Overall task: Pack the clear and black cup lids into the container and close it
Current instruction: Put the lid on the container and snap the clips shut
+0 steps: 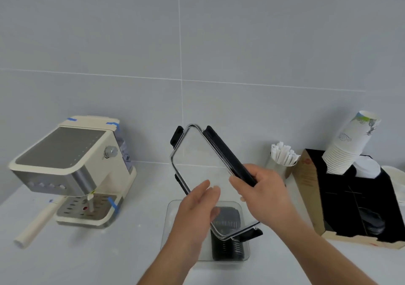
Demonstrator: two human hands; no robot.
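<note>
The clear rectangular container lid with black latch flaps (197,164) tilts above the clear plastic container (175,214), which sits near the bench's front edge holding ribbed black cup lids (228,241). The right hand (265,195) grips 1 latch; the left hand (197,208) is spread, fingers straight, under the lid.

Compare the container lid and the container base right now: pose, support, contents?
The container lid is tilted up in the air; the container sits flat on the counter. The right hand grips the lid's black latch edge, while the base rests unheld. The base holds black cup lids; the lid carries nothing. Both are clear plastic.
</note>
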